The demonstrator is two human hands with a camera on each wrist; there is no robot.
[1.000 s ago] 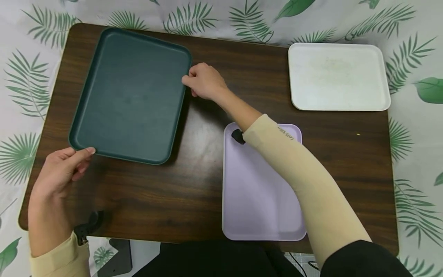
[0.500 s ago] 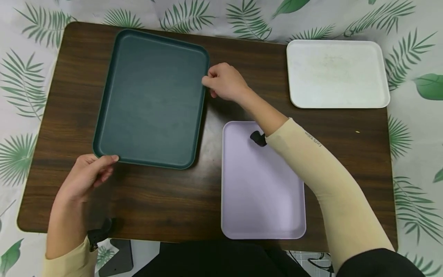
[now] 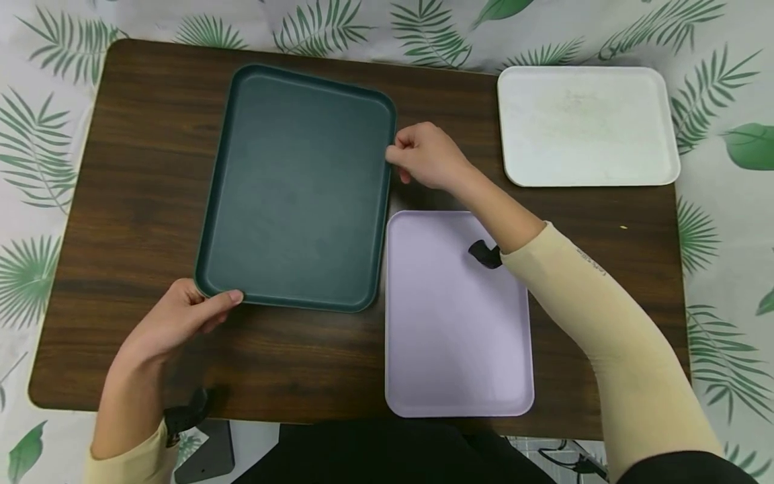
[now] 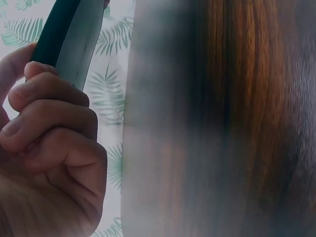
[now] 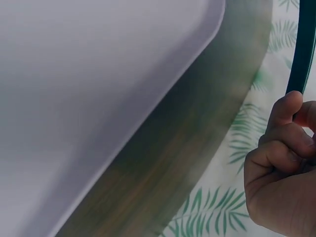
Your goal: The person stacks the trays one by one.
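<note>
A dark green rectangular tray (image 3: 296,195) is held above the wooden table in the head view, slightly tilted. My left hand (image 3: 178,319) pinches its near left corner, thumb on top of the rim and fingers curled beneath. On the opposite side, my right hand (image 3: 429,156) grips the upper part of the right rim. In the left wrist view the left hand (image 4: 54,143) has its curled fingers under the tray's edge (image 4: 57,29). The right wrist view has the right hand (image 5: 284,158) pinching the green rim (image 5: 302,49).
A lilac tray (image 3: 453,329) lies at the table's front, under my right forearm and just right of the green tray. At the back right lies a white tray (image 3: 589,128). The brown table (image 3: 133,202) is surrounded by leaf-patterned cloth (image 3: 36,168).
Both hands have carried the green tray to the right and slightly nearer, towards the lilac tray. The lilac and white trays have stayed in place.
</note>
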